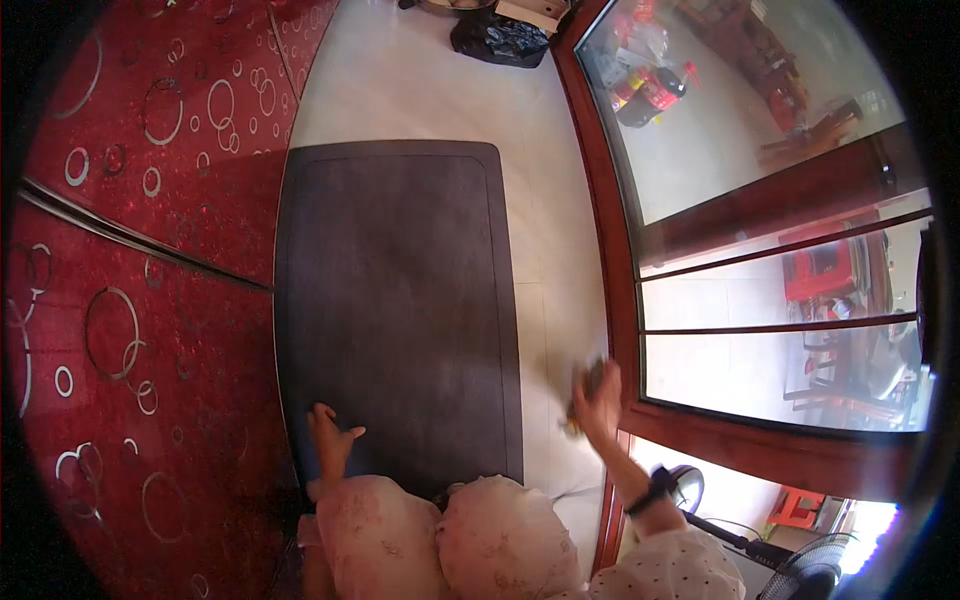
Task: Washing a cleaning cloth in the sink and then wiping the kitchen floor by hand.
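Note:
My right hand point(601, 401) is at the right, over the pale floor beside the wooden door frame. Its fingers are closed around a small dark object point(594, 379); motion blur hides what kind it is. A yellowish-white bit shows below the fingers, perhaps part of the same object. A dark band point(651, 491) circles that wrist. On the left, my left hand point(331, 442) hovers near my knee with thumb and fingers apart, and no object shows in it. Before me a dark grey floor mat point(397, 300) with rounded corners lies on the tiles.
Glossy red cabinet doors point(150, 300) with ring patterns border the mat's left side. A glass-paned wooden door point(611, 262) stands at the right. Behind its glass is a dark drink bottle point(652, 97). A black plastic bag point(499, 41) lies at the far end; a fan point(806, 570) is low right.

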Tool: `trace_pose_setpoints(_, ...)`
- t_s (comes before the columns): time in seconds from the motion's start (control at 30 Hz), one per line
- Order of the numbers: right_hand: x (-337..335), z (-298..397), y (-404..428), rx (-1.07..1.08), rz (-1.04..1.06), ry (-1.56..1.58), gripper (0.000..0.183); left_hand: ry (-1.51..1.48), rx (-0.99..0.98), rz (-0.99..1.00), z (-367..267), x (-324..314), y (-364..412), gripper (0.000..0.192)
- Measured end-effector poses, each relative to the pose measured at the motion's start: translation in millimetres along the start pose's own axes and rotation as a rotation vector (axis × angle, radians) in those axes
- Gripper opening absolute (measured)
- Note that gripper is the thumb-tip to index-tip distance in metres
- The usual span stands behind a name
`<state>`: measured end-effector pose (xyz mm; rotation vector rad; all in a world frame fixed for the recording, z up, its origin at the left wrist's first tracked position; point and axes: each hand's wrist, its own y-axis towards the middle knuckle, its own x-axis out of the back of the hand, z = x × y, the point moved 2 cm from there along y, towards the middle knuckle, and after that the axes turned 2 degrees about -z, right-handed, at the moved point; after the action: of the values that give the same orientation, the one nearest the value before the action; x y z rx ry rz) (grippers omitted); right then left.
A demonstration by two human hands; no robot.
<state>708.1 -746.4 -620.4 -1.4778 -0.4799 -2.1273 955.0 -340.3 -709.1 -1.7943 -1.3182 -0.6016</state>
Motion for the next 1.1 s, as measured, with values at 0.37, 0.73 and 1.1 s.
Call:
trace_pose_setpoints(0.37, -111, 19, -45, 0.141, 0.109, -0.289, 0.074, -0.015, -0.024, 0.009, -11, 10, -5, 0.066)
trace_pose_setpoints(0.73, 46, -50, -157, -0.23, 0.533, -0.415, 0.053, -0.065, 0.033, 0.014, 11, 0, 0, 0.065)
trace_pose_setpoints(1.1, -48, -21, 102, 0.19, 0.105, -0.293, 0.059, -0.022, -0.027, 0.036, -2, -2, 1, 0.066)
